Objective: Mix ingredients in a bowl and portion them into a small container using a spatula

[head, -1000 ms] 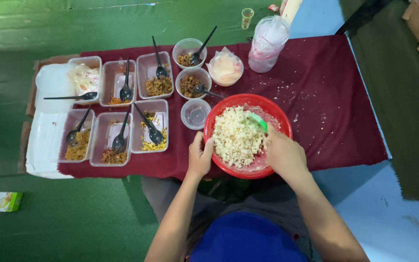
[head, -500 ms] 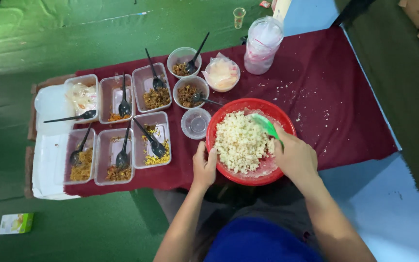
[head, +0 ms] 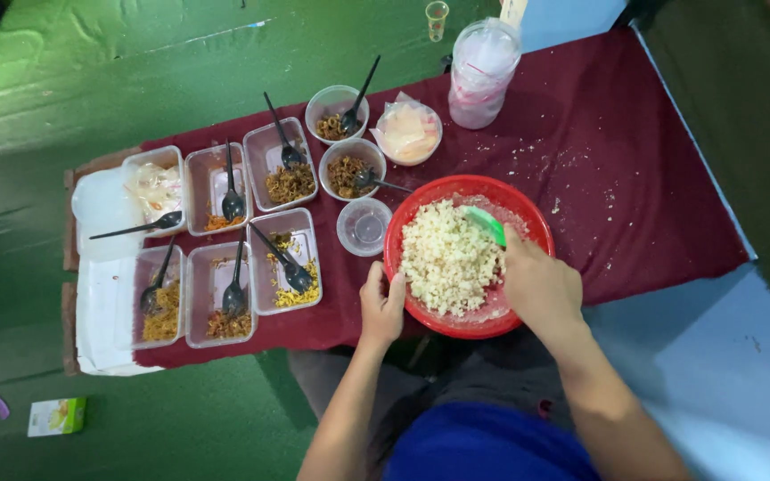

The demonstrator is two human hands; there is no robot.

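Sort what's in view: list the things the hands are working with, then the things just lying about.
In use:
- red bowl of white rice
- green spatula, held by the right hand
- left hand, gripping the bowl's rim

Lying about:
- clear containers of toppings with black spoons
- empty small round cup
- tall plastic jar
- small box on the green floor

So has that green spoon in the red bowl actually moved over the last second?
Barely. The green spoon stays at the far right side of the rice in the red bowl, held by the right hand; mostly the camera shifted.
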